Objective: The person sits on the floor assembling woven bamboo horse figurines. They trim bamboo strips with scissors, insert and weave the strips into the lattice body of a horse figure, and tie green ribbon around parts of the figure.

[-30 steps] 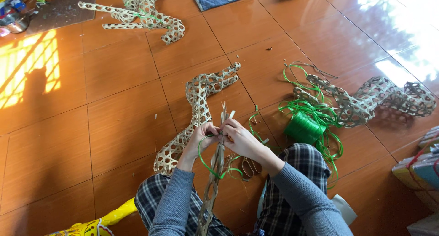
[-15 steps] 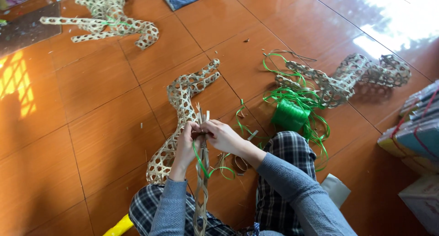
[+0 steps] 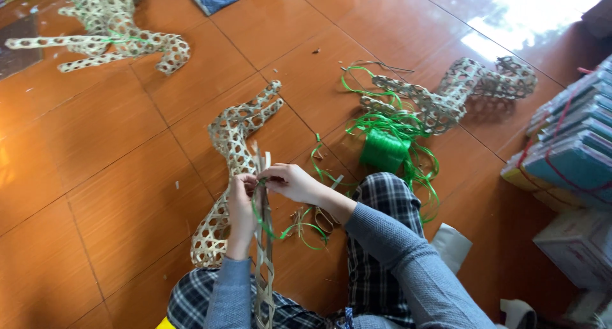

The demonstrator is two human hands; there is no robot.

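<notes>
Floor: glossy orange-brown tiles (image 3: 115, 176).
Woven frames: three open-lattice bamboo shapes, curved and hollow; one far left (image 3: 108, 29), one centre (image 3: 233, 144), one right (image 3: 446, 100).
Green twine spool: one (image 3: 384, 149), loose loops around it.
Bamboo strip bundle: flat pale slats (image 3: 262, 252), long axis running from the lap away from the person, over the centre frame.
Left hand: (image 3: 242, 208) clamped on the bundle.
Right hand: (image 3: 290, 182) pinching green twine (image 3: 280, 230) at the bundle's top.
</notes>
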